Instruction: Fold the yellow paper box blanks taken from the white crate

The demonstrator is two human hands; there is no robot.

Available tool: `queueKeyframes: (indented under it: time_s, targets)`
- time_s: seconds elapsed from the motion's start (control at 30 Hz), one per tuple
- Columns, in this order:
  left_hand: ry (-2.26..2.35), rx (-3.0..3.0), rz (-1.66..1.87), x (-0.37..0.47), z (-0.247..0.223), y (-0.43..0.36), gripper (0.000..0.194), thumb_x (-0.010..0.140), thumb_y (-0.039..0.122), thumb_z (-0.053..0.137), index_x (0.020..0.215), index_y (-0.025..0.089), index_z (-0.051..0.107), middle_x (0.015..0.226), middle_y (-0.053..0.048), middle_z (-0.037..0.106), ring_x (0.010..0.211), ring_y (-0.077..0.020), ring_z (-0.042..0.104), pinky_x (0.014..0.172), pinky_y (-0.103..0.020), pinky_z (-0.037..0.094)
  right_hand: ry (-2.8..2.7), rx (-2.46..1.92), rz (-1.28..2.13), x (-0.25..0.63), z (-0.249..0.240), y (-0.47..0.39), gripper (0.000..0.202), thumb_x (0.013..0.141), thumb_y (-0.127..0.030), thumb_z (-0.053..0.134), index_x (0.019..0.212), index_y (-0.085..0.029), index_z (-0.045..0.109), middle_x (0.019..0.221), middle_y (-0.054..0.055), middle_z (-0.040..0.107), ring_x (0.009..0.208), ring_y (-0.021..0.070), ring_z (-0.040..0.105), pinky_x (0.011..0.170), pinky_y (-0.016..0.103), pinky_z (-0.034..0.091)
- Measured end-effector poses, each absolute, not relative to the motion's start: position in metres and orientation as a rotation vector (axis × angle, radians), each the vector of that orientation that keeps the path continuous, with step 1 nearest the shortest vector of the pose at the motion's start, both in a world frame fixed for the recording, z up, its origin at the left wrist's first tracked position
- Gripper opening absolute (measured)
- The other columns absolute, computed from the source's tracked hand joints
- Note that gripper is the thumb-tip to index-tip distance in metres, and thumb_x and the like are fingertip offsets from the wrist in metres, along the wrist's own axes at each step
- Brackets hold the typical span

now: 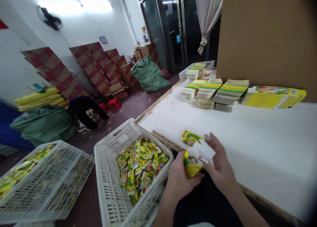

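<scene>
My left hand (182, 176) is closed round a small yellow and green box (192, 168) near the table's front edge. Just right of it, my right hand (218, 161) pinches a white piece (205, 150), perhaps a card or flap, which touches the top of that box. Behind the hands, another yellow box (190, 138) lies flat on the white table (267, 138). A white plastic basket (107, 174) holding many small yellow boxes (142, 157) stands to the left of my left hand.
Stacks of yellow and green cartons (231, 91) line the table's back, before a large brown board (267, 35). A second basket (59, 184) sits at lower left. Beyond are green sacks (150, 73), red-brown boxes (95, 67) and a bending person (83, 108).
</scene>
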State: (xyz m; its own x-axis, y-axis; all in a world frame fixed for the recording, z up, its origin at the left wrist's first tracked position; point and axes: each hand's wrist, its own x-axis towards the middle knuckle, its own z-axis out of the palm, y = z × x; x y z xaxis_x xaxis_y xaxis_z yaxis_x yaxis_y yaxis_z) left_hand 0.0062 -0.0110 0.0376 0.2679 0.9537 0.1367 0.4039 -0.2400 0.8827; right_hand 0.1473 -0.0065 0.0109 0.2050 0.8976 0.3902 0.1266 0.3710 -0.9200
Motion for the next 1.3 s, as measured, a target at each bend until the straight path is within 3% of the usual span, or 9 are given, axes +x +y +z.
queueKeyframes:
  time_s: [0.1, 0.2, 0.4, 0.53, 0.67, 0.77, 0.9, 1.07, 1.3]
  targets:
    - [1.174, 1.932, 0.984, 0.011, 0.036, -0.016, 0.063, 0.064, 0.017, 0.067, 0.120, 0.024, 0.037, 0.115, -0.004, 0.053, 0.104, -0.0204, 0.050, 0.091, -0.034, 0.040, -1.071, -0.931, 1.327, 0.142, 0.011, -0.007, 0.056, 0.078, -0.034, 0.056, 0.131, -0.024, 0.038, 0.131, 0.011, 0.046, 0.118, 0.0282, 0.045, 0.096, 0.046, 0.040]
    - [1.175, 2.088, 1.018, 0.009, 0.032, -0.016, 0.067, 0.066, 0.018, 0.066, 0.123, 0.025, 0.033, 0.119, -0.006, 0.047, 0.110, -0.0217, 0.046, 0.095, -0.037, 0.037, -0.994, -0.848, 1.550, 0.139, 0.016, -0.007, 0.049, 0.077, -0.034, 0.059, 0.124, -0.024, 0.048, 0.125, 0.009, 0.053, 0.115, 0.0271, 0.048, 0.096, 0.044, 0.040]
    - [1.252, 2.068, 0.898, 0.003, 0.022, -0.010, 0.055, 0.062, 0.012, 0.062, 0.111, 0.025, 0.039, 0.102, -0.004, 0.053, 0.091, -0.0204, 0.054, 0.080, -0.035, 0.046, -1.226, -0.945, 1.249, 0.139, 0.009, -0.007, 0.052, 0.078, -0.038, 0.055, 0.128, -0.025, 0.045, 0.128, 0.006, 0.051, 0.125, 0.0256, 0.037, 0.105, 0.046, 0.027]
    - [1.219, 2.024, 0.884, 0.005, 0.014, -0.007, 0.067, 0.062, 0.014, 0.060, 0.120, 0.021, 0.028, 0.108, -0.009, 0.050, 0.094, -0.0208, 0.055, 0.081, -0.035, 0.047, -1.609, -0.912, 1.034, 0.139, 0.000, -0.014, 0.055, 0.079, -0.020, 0.050, 0.132, -0.027, 0.039, 0.137, 0.005, 0.041, 0.125, 0.0229, 0.038, 0.105, 0.042, 0.028]
    - [1.356, 2.037, 1.069, 0.009, 0.011, -0.005, 0.070, 0.063, 0.018, 0.064, 0.123, 0.018, 0.028, 0.120, -0.014, 0.041, 0.108, -0.0242, 0.048, 0.092, -0.041, 0.041, -1.614, -1.035, 0.832, 0.143, -0.005, -0.012, 0.046, 0.076, -0.009, 0.044, 0.116, -0.027, 0.059, 0.125, 0.004, 0.054, 0.116, 0.0210, 0.048, 0.101, 0.038, 0.036]
    - [1.525, 1.981, 1.188, 0.005, 0.015, -0.003, 0.064, 0.057, 0.024, 0.072, 0.114, 0.020, 0.042, 0.114, -0.011, 0.049, 0.110, -0.0279, 0.046, 0.095, -0.047, 0.036, -1.384, -1.084, 0.868, 0.148, -0.005, -0.007, 0.042, 0.080, -0.016, 0.044, 0.120, -0.024, 0.055, 0.123, 0.005, 0.056, 0.115, 0.0207, 0.050, 0.100, 0.039, 0.037]
    - [1.353, 1.566, 1.367, 0.000, 0.021, -0.002, 0.054, 0.060, 0.026, 0.074, 0.107, 0.021, 0.047, 0.104, -0.006, 0.055, 0.099, -0.0219, 0.054, 0.088, -0.039, 0.044, -1.473, -1.015, 0.909, 0.149, -0.003, -0.006, 0.050, 0.082, -0.023, 0.049, 0.131, -0.022, 0.041, 0.135, 0.007, 0.043, 0.124, 0.0227, 0.040, 0.104, 0.042, 0.032]
    - [1.077, 0.900, 1.923, 0.006, 0.026, -0.002, 0.044, 0.072, 0.025, 0.064, 0.111, 0.024, 0.044, 0.118, -0.007, 0.049, 0.112, -0.0210, 0.048, 0.092, -0.037, 0.043, -1.643, -0.971, 0.879, 0.145, -0.001, -0.009, 0.032, 0.083, -0.020, 0.048, 0.113, -0.025, 0.060, 0.121, 0.007, 0.056, 0.119, 0.0235, 0.046, 0.099, 0.042, 0.038]
    - [0.811, 0.567, 1.911, 0.009, 0.030, -0.001, 0.011, 0.076, 0.028, 0.059, 0.081, 0.019, 0.055, 0.073, 0.002, 0.057, 0.071, -0.0104, 0.058, 0.088, -0.036, 0.046, -1.789, -0.850, 0.988, 0.149, 0.011, -0.014, 0.033, 0.081, -0.013, 0.048, 0.110, -0.024, 0.060, 0.119, 0.009, 0.053, 0.109, 0.0205, 0.051, 0.093, 0.036, 0.042]
